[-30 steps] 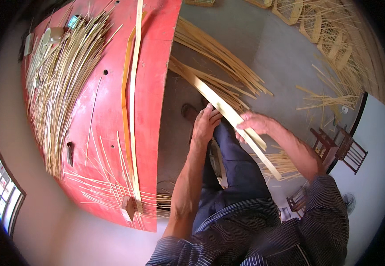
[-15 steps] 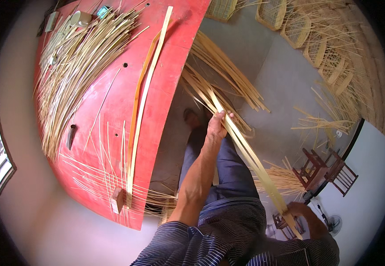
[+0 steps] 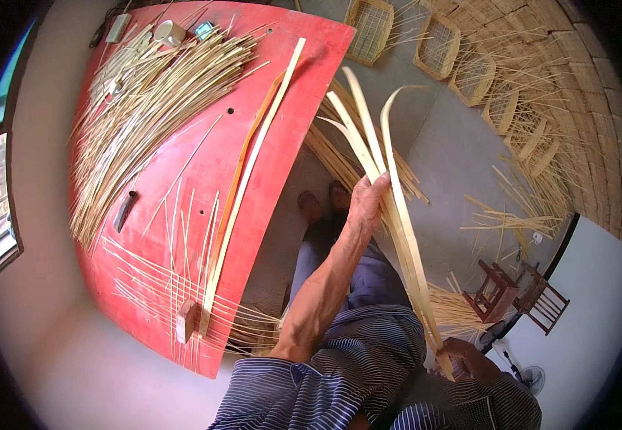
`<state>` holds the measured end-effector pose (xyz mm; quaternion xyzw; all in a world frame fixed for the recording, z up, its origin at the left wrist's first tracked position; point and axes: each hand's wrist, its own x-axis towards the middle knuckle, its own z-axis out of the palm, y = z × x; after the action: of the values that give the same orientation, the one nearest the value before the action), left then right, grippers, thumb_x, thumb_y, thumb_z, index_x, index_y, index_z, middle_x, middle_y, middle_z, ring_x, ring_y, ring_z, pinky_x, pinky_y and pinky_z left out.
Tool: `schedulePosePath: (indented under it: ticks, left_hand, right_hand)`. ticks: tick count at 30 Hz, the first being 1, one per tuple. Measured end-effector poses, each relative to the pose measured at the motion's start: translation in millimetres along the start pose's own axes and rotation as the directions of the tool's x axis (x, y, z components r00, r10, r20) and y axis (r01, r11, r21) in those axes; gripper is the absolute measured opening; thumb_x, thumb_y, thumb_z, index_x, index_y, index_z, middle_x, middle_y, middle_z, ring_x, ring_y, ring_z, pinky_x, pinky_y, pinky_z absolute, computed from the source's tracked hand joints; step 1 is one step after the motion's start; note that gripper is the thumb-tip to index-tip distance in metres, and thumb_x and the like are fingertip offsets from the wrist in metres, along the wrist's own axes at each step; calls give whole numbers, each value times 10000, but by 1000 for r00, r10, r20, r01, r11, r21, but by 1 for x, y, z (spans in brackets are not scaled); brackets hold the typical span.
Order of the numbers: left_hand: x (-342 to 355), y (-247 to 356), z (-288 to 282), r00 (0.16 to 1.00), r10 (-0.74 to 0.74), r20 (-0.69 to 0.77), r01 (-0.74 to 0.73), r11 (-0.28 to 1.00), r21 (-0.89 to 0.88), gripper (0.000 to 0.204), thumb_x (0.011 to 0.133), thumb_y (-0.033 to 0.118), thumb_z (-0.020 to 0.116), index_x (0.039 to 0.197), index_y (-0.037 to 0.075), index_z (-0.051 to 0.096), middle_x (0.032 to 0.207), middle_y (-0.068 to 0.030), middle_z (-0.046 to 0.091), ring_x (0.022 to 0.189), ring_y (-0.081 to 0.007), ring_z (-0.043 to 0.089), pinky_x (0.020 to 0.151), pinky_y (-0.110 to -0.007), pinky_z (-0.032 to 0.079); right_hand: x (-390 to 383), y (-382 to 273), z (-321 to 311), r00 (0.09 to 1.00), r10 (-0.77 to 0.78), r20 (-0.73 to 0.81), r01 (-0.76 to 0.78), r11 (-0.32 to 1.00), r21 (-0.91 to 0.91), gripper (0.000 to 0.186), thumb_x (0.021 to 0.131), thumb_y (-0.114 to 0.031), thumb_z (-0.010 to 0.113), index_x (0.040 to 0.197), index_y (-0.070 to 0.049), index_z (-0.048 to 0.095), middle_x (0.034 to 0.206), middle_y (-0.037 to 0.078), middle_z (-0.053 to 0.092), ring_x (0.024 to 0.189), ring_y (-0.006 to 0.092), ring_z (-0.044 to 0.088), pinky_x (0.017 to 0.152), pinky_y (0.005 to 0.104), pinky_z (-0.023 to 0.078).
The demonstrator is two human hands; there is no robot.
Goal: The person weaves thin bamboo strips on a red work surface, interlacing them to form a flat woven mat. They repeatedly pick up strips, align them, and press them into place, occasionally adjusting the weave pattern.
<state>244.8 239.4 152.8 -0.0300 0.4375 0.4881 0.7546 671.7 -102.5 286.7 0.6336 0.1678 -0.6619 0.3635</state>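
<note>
Several long, flat bamboo strips (image 3: pixel 405 236) slant across the front of my body. Around their middle, my left hand (image 3: pixel 370 198) is closed, with the thumb laid over them. Above that hand the far ends fan apart, and one curls over to the right. My right hand (image 3: pixel 461 356) is closed around the near end, low at my right side; its fingers are partly hidden. To the left, a red table (image 3: pixel 254 236) bears two more flat strips, one pale (image 3: pixel 257 172) and one orange-brown (image 3: pixel 248 154), side by side along its right edge.
Thin bamboo sticks (image 3: pixel 160 107) are heaped on the table's far left, near a cup (image 3: pixel 170 33) and a dark-handled knife (image 3: pixel 125 211). A small block (image 3: pixel 185 321) rests on crossed sticks. Partly woven baskets (image 3: pixel 436 46) line the floor at right. Wooden chairs (image 3: pixel 494 290) stand at lower right.
My left hand has moved slightly up and right with the strips. Their far ends have risen and spread apart. My right hand has shifted slightly left and down. The view has turned a little.
</note>
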Motion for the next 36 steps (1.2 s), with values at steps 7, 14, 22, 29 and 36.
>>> schedulePosePath:
  ticks: [7, 14, 22, 29, 36]
  left_hand:
    - [-29, 1, 1, 971, -89, 222, 161, 930, -330, 289, 960, 97, 481, 1234, 5, 492, 1056, -177, 633, 983, -306, 656, 833, -418, 573]
    - [-101, 6, 100, 743, -90, 663, 306, 927, -217, 530, 979, 352, 562, 1379, 42, 404, 1162, -206, 616, 1076, -331, 631, 935, -433, 544]
    - [-164, 104, 152, 509, 24, 860, 40, 998, -51, 519, 972, 384, 526, 1351, 40, 440, 1071, -198, 631, 996, -281, 624, 923, -406, 471]
    - [-222, 244, 111, 626, 349, 697, -385, 916, -112, 538, 960, 375, 536, 1321, -12, 439, 1033, -176, 627, 987, -259, 610, 908, -388, 461]
    - [-228, 418, -28, 417, 831, 369, -846, 503, -178, 572, 1035, 457, 349, 1346, -17, 422, 1004, -151, 616, 958, -264, 591, 886, -390, 457]
  right_hand:
    - [-14, 15, 10, 1000, 8, -18, -8, 1000, -7, 367, 836, -310, 723, 1074, -30, 712, 900, 110, 718, 810, 233, 672, 760, 376, 528]
    - [-18, 59, 48, 999, -5, -40, 5, 1000, -6, 366, 825, -308, 737, 1052, -21, 715, 888, 110, 715, 796, 225, 665, 747, 373, 521]
    - [49, -16, -6, 937, -280, -207, 251, 955, -155, 366, 812, -306, 752, 1026, -11, 718, 875, 110, 710, 780, 216, 656, 733, 370, 514]
    - [101, -207, -117, 758, -506, -412, 316, 837, -447, 326, 779, -261, 758, 968, 2, 719, 835, 114, 700, 777, 206, 651, 738, 356, 512]
    - [21, -485, -97, 503, -861, -75, 603, 412, -683, 319, 717, -264, 681, 831, 34, 687, 762, 219, 668, 742, 277, 690, 681, 411, 517]
